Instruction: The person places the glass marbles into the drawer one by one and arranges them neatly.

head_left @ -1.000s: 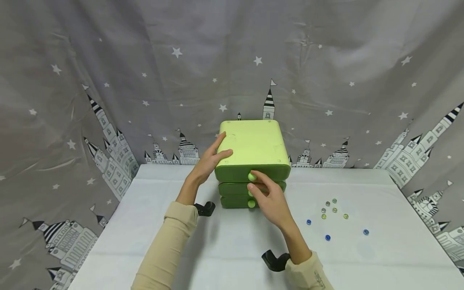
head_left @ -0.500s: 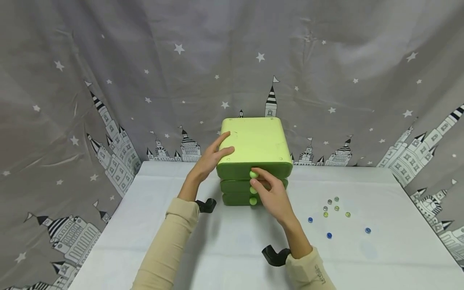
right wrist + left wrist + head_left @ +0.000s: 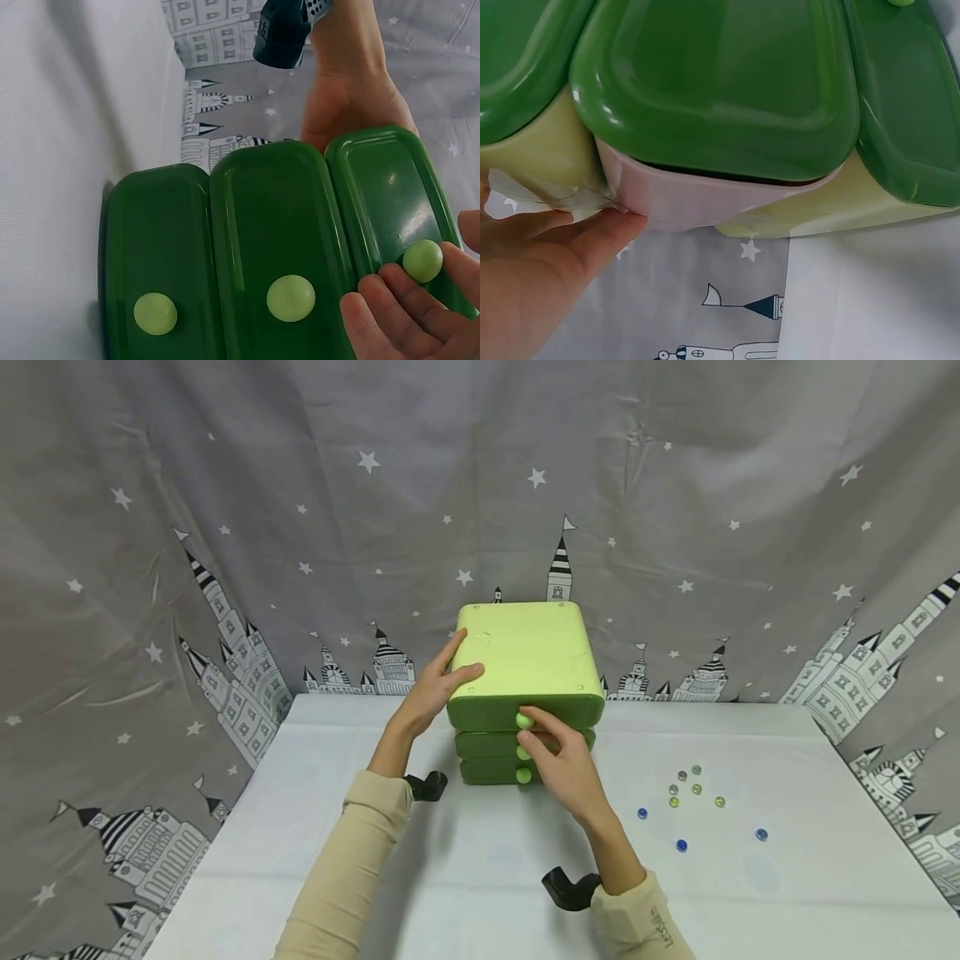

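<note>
Head view: your left hand (image 3: 433,692) lies flat-fingered on the light green plastic three-drawer box (image 3: 525,652), mid-table. If that steadying hand slips, the box could slide.

Left wrist view: straight fingers (image 3: 592,236) touch its side.

Right wrist view: your right hand's fingertips (image 3: 390,296) pinch the top drawer's round pale knob (image 3: 422,260).

Small dark lettering ran along cuff of right sleeve (image 3: 660,927), too blurred to read. No other text, label, brand or number was legible on anything in view.
</note>
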`<state>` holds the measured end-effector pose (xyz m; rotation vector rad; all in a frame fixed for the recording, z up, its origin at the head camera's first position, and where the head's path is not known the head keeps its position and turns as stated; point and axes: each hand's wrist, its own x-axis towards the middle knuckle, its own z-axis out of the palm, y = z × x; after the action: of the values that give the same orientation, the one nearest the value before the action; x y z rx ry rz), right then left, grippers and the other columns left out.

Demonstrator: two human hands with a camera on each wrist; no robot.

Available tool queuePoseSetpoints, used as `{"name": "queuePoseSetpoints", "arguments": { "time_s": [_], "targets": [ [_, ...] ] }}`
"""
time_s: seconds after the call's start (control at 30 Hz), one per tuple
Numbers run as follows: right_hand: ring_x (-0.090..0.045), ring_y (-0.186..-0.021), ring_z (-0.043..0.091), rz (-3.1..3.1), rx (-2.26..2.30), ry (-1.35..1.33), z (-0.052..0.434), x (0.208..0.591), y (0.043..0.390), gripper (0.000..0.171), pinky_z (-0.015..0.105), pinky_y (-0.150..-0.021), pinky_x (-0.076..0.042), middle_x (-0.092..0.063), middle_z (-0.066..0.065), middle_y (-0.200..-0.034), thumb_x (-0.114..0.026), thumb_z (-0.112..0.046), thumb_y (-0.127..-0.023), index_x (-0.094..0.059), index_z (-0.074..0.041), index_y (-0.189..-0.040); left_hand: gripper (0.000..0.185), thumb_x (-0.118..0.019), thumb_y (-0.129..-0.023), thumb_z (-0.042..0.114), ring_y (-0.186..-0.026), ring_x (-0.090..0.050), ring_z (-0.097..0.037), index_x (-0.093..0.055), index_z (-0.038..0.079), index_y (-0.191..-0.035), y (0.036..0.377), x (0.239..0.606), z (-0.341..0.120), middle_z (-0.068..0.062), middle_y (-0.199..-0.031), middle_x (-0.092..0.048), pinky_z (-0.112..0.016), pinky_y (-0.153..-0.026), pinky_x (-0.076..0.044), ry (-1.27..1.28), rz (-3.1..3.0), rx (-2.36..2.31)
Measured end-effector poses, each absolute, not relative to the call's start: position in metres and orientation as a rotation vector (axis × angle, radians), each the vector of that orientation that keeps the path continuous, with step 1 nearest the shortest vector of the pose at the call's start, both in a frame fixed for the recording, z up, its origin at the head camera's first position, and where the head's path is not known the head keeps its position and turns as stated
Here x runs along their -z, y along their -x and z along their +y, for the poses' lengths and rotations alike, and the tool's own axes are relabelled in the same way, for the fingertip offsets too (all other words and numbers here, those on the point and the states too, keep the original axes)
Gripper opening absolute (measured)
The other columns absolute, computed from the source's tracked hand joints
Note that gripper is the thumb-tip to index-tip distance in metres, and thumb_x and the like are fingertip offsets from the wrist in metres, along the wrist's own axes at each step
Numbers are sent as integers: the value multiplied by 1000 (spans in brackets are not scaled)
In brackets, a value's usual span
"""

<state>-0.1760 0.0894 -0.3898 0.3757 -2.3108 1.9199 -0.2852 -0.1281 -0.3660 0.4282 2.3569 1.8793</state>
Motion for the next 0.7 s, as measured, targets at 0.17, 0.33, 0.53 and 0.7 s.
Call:
{"name": "queuePoseSetpoints", "arguments": {
  "time_s": [0.17,0.33,0.53,0.7],
  "targets": [
    [-62,-109,24,-2300,-1929,-379,89,390,176,40,48,-93,-48,-64,11,-122,-61,-17,-99,-58,-11,-138,79,-64,-93,45,-149,-6,-17,-21,37,-158,285,366,-128,6,-164,-10,-47,-116,-16,-413,2361,-1882],
    [-61,-111,24,-2298,-1935,-385,90,390,176,41,47,-95,-48,-63,11,-125,-62,-17,-99,-58,-10,-139,78,-65,-93,45,-149,-7,-17,-21,37,-157,285,366,-129,6,-164,-11,-47,-116,-17,-412,2363,-1884],
    [-62,-110,23,-2296,-1943,-438,93,389,177,41,45,-96,-48,-64,12,-124,-62,-22,-99,-59,-7,-137,78,-64,-93,45,-148,-6,-16,-21,39,-157,286,365,-129,7,-163,-10,-46,-117,-16,-401,2353,-1875],
    [-62,-111,23,-2298,-1935,-451,96,388,174,38,46,-96,-47,-65,12,-124,-62,-23,-99,-63,-5,-132,78,-64,-93,46,-149,-7,-16,-20,39,-157,286,365,-130,6,-164,-10,-47,-116,-18,-399,2352,-1856]
  ]
}}
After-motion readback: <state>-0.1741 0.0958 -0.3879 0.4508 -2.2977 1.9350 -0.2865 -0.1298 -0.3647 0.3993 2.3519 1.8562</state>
